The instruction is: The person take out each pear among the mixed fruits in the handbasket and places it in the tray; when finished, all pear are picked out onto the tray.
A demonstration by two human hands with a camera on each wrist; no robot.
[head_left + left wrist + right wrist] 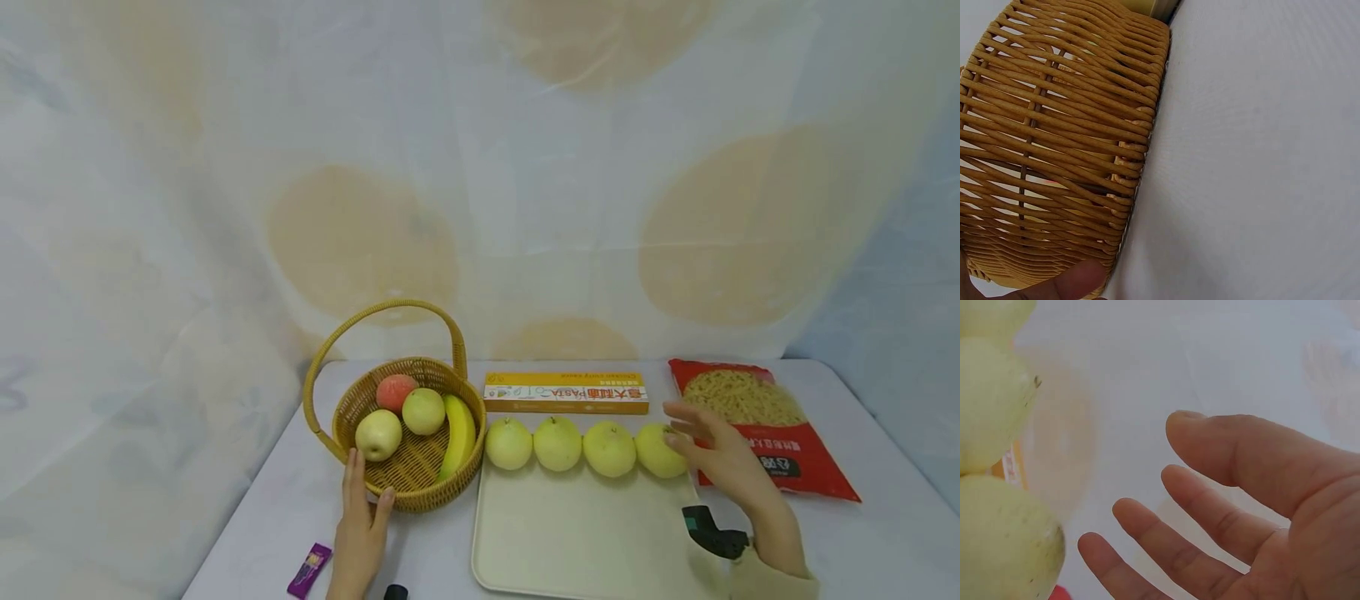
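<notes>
A woven basket (425, 497) with an arched handle holds two pale round fruits (378, 435), a reddish fruit (395, 392) and a banana (458, 437). At its front left side is my left hand (360, 529), fingers extended and thumb apart; in the left wrist view a fingertip (1082, 279) lies against the weave. Several pale yellow-green pears (610, 448) stand in a row along the back of a cream tray (585, 533). Beside the rightmost pear (657, 451) hovers my right hand (716, 454), its fingers spread and apart from the pears in the right wrist view.
Behind the pears lies a yellow and white pasta box (566, 393). A red bag of pasta (802, 458) rests at the right, partly behind my right hand. Near the front left is a small purple packet (309, 571). A patterned cloth (547, 208) hangs behind the table.
</notes>
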